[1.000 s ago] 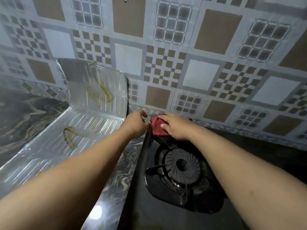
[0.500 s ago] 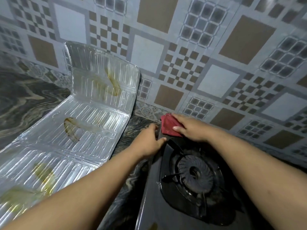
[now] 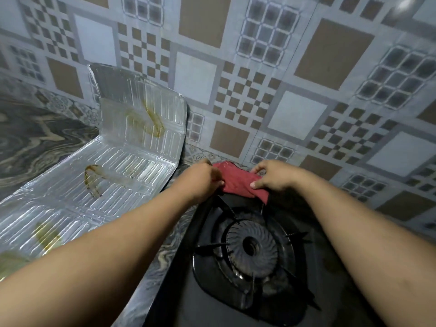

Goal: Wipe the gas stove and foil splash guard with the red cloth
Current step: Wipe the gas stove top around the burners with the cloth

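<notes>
The red cloth (image 3: 238, 182) is stretched over the back left corner of the black gas stove (image 3: 207, 300). My left hand (image 3: 200, 179) pinches its left edge. My right hand (image 3: 271, 177) grips its right side, thumb on top. The burner (image 3: 251, 247) with its black pan support sits just in front of the cloth. The foil splash guard (image 3: 122, 178) lies to the left on the counter, its far panel folded up against the wall, with yellow-brown grease streaks on it.
A patterned tiled wall (image 3: 306, 90) rises directly behind the stove. A grey marbled counter (image 3: 28, 142) runs under the foil and shows as a narrow strip (image 3: 169, 251) between foil and stove.
The cloth was bunched under my right hand; now both hands hold it spread wider at the stove's back corner. My left hand moved from the stove's edge onto the cloth. The view shifted.
</notes>
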